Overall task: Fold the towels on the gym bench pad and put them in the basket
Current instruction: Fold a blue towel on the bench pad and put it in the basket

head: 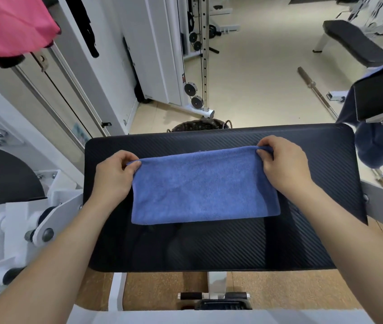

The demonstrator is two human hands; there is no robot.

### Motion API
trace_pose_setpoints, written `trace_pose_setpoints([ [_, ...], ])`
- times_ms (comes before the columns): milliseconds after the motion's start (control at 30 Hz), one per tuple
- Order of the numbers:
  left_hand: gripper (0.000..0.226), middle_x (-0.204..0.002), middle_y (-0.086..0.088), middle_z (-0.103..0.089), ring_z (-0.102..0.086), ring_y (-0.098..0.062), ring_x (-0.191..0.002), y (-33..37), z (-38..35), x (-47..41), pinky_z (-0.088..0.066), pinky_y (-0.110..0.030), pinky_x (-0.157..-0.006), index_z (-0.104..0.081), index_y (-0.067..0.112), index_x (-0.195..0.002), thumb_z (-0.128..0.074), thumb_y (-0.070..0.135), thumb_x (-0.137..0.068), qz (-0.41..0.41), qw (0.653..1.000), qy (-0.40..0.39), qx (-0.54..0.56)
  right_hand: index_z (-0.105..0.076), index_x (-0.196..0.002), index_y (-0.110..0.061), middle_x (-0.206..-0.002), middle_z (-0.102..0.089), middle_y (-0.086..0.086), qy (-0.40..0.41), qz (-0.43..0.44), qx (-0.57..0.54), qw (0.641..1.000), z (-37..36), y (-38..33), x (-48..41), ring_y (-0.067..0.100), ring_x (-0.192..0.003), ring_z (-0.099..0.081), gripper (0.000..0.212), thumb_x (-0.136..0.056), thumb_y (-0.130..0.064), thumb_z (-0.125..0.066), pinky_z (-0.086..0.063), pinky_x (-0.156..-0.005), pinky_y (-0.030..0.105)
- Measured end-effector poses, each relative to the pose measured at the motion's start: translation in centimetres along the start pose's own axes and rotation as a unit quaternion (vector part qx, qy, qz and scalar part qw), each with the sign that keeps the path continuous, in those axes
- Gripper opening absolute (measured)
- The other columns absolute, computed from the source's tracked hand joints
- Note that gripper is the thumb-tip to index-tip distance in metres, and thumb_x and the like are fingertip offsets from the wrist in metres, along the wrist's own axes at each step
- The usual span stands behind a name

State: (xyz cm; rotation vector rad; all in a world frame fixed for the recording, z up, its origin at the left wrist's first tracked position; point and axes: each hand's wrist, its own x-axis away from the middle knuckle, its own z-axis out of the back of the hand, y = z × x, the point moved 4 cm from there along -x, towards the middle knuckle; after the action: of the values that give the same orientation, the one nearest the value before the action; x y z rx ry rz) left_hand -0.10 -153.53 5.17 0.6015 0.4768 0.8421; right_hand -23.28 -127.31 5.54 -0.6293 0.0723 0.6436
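A blue towel (203, 188) lies folded in half on the black gym bench pad (209, 249), its near edge flat on the pad. My left hand (113, 176) pinches the far left corner. My right hand (284, 162) pinches the far right corner, so the far edge is stretched between them. Just beyond the pad's far edge, the rim of a dark wicker basket (197, 124) shows on the floor, mostly hidden by the pad.
A dark blue cloth (372, 146) hangs over another pad at the right. A pink cloth (10, 22) hangs at the top left. White machine frames stand left and ahead. A barbell (316, 92) lies on the floor, with a bench (354, 43) behind.
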Motion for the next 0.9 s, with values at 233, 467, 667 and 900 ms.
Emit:
trace_pose_setpoints([
  [233, 0.011, -0.084, 0.003, -0.061, -0.055, -0.015, -0.077, 0.5, -0.3, -0.6, -0.037, -0.029, -0.068, -0.059, 0.017, -0.099, -0.057, 0.028, -0.095, -0.046, 0.991, -0.022, -0.126, -0.058, -0.108, -0.010, -0.116, -0.052, 0.008, 0.004, 0.030, 0.073, 0.997, -0.7, -0.3, -0.3, 0.033, -0.084, -0.057, 0.019, -0.098, -0.022, -0.047, -0.037, -0.065, 0.034],
  [467, 0.016, -0.099, -0.002, -0.054, -0.050, -0.022, -0.098, 0.3, -0.3, -0.8, -0.037, -0.030, -0.075, -0.062, 0.013, -0.101, -0.061, 0.025, -0.091, -0.118, 0.976, 0.014, -0.182, -0.064, -0.110, -0.017, -0.108, -0.058, 0.004, -0.013, 0.039, 0.101, 0.994, 0.1, 0.1, -1.0, 0.026, -0.102, -0.054, 0.021, -0.095, -0.028, -0.053, -0.045, -0.074, 0.036],
  [667, 0.013, -0.096, 0.005, -0.049, -0.041, -0.011, -0.094, 0.7, -0.8, -1.0, -0.034, -0.027, -0.079, -0.062, 0.016, -0.104, -0.056, 0.022, -0.094, -0.159, 0.969, -0.056, -0.178, -0.057, -0.099, -0.010, -0.105, -0.056, 0.011, -0.091, 0.009, 0.176, 0.980, 0.3, -0.5, -2.3, 0.032, -0.101, -0.050, 0.018, -0.095, -0.026, -0.054, -0.039, -0.071, 0.035],
  [900, 0.011, -0.085, 0.010, -0.054, -0.051, -0.008, -0.076, -0.3, -0.2, 2.2, -0.032, -0.018, -0.060, -0.049, 0.025, -0.093, -0.057, 0.017, -0.093, -0.122, 0.973, -0.122, -0.153, -0.055, -0.095, -0.013, -0.102, -0.061, 0.008, -0.179, -0.046, 0.108, 0.977, 0.8, -2.7, -4.2, 0.027, -0.090, -0.053, 0.006, -0.090, -0.016, -0.057, -0.041, -0.072, 0.033],
])
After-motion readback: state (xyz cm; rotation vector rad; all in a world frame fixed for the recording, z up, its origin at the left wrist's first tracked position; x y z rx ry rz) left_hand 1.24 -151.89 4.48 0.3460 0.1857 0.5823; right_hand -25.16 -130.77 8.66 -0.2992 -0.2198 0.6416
